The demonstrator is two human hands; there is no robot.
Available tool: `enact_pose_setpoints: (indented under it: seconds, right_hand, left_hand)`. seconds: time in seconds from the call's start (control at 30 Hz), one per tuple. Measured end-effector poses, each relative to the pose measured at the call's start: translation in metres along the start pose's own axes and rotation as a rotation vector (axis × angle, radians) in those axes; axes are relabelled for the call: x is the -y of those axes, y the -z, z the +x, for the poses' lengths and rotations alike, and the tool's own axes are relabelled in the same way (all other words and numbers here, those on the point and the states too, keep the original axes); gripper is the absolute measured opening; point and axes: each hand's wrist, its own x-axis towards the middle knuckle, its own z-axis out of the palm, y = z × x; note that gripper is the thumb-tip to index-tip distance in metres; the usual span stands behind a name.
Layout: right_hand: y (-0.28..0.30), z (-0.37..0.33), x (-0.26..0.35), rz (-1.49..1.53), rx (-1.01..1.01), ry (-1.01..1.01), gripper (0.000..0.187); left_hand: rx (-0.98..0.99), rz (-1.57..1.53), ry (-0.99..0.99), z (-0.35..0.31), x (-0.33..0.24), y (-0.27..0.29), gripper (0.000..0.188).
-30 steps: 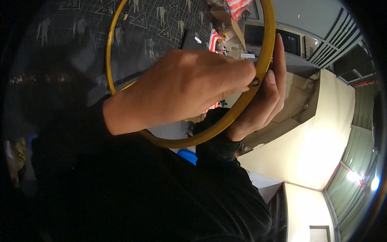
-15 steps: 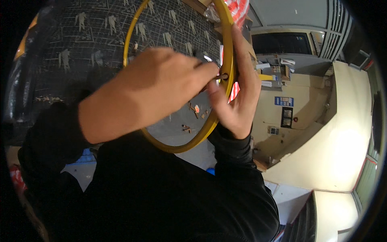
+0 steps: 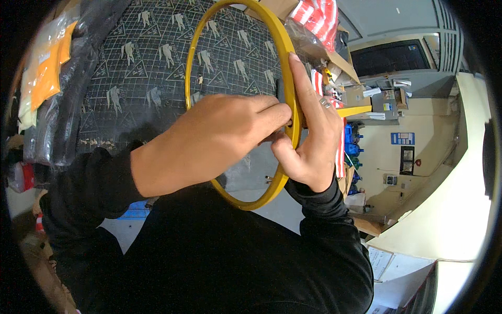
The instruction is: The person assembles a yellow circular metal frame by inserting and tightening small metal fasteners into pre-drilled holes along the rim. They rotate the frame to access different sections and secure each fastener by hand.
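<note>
A large yellow ring (image 3: 285, 57), like a narrow wheel rim, stands nearly upright before me. My right hand (image 3: 316, 138) grips its right side, index finger stretched along the outer face and thumb toward the inner side. Reaching across the hoop's opening, my left hand (image 3: 230, 125) has its fingers pinched against the inner face, near the right thumb. A small brown bolt-like piece (image 3: 289, 124) barely shows at those fingertips; the rest of it is hidden. Below, by the ring's lower right, small brown pieces (image 3: 268, 179) lie on the grey surface.
Black patterned sheeting (image 3: 141, 63) covers the work surface behind the ring. Orange packets (image 3: 52, 68) in clear plastic lie at the far left. Red-and-white striped bags (image 3: 319, 21) and a cardboard box (image 3: 337, 65) stand at the back right, with blue bottles (image 3: 353, 141) beyond.
The view has shifted, so the ring and both hands appear slightly lower and farther right. The left fingers are now closer to the ring, covering most of the brown piece that showed before.
</note>
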Motion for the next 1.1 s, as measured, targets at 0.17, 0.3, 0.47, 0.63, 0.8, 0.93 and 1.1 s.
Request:
enact_pose_setpoints:
  seconds: [0.17, 0.3, 0.47, 0.63, 0.8, 0.93, 1.1]
  right_hand:
    - [0.001, 0.0, -0.014, 0.043, -0.011, -0.03, 0.098]
    - [-0.001, 0.005, -0.021, 0.06, -0.027, -0.008, 0.096]
    - [0.005, 0.008, -0.018, 0.031, 0.003, -0.093, 0.091]
    - [-0.004, 0.009, -0.019, -0.001, -0.052, -0.035, 0.091]
    - [-0.005, 0.012, -0.011, 0.0, -0.086, -0.001, 0.091]
    - [-0.005, 0.008, -0.003, 0.008, -0.074, 0.0, 0.091]
    - [-0.002, 0.002, -0.001, -0.025, -0.037, -0.01, 0.093]
  left_hand:
    - [0.019, 0.057, -0.035, 0.014, 0.007, -0.001, 0.016]
    - [-0.02, 0.186, -0.13, 0.023, 0.018, -0.004, 0.017]
    - [0.013, 0.548, -0.504, 0.047, 0.04, 0.02, 0.019]
    - [0.012, 0.399, -0.423, 0.047, 0.041, 0.024, 0.021]
    - [-0.084, 0.03, -0.395, 0.034, 0.062, 0.016, 0.021]
    - [0.0, -0.009, -0.359, 0.026, 0.067, 0.01, 0.023]
    - [-0.041, 0.392, -0.614, 0.037, 0.065, 0.035, 0.031]
